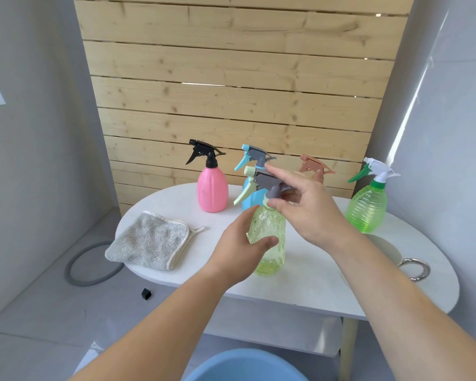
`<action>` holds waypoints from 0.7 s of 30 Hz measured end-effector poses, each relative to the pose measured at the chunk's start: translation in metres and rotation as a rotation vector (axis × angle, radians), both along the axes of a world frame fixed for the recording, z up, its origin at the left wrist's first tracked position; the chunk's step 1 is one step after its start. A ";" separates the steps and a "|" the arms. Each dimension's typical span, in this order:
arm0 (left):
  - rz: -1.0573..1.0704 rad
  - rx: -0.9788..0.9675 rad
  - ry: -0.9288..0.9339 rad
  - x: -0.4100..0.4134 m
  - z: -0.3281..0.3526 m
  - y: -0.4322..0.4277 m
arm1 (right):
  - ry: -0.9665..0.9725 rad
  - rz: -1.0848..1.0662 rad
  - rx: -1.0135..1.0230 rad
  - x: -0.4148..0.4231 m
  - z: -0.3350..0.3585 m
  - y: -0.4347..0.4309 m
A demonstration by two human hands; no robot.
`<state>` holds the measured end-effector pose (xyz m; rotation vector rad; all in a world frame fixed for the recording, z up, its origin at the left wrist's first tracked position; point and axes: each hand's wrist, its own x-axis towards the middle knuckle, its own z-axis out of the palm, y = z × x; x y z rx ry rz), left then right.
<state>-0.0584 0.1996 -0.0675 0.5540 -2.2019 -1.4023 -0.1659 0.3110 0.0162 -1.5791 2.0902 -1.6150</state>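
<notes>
A pale yellow-green spray bottle with a grey trigger head stands near the middle of the white oval table. My left hand grips its body, thumb across the front. My right hand pinches the neck just under the trigger head, its index finger stretched out straight. Directly behind stands a blue spray bottle, mostly hidden.
On the table also stand a pink bottle with black trigger, a brown-topped bottle hidden behind my right hand, and a green bottle. A folded grey cloth lies at the left. A metal ring sits at the right edge. A blue basin is below.
</notes>
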 end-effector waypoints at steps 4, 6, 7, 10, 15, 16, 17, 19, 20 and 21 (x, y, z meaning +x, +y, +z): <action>0.036 -0.035 0.006 -0.002 0.001 0.002 | 0.161 -0.068 0.010 0.000 -0.004 -0.001; 0.069 -0.060 0.008 -0.003 0.001 0.003 | 0.208 -0.102 0.019 0.000 -0.007 -0.002; 0.079 -0.071 0.004 -0.004 0.001 0.005 | 0.196 -0.104 0.013 0.000 -0.008 -0.003; 0.092 -0.089 0.004 -0.003 0.002 0.007 | 0.103 -0.097 -0.022 -0.002 -0.011 -0.005; 0.065 -0.069 -0.017 -0.002 0.004 0.004 | -0.047 0.027 -0.006 -0.010 -0.008 -0.005; 0.046 -0.061 -0.025 -0.001 0.004 0.003 | -0.075 0.069 0.000 -0.010 -0.008 -0.004; 0.022 -0.055 -0.032 0.000 0.004 0.001 | -0.096 0.101 0.005 -0.011 -0.008 -0.004; -0.020 -0.044 -0.037 0.000 0.003 -0.001 | -0.120 0.139 0.012 -0.013 -0.010 -0.003; -0.031 -0.039 -0.037 0.000 0.002 -0.001 | -0.118 0.141 0.016 -0.014 -0.010 -0.003; -0.030 -0.034 -0.034 -0.001 0.002 0.000 | -0.113 0.132 0.018 -0.014 -0.011 -0.003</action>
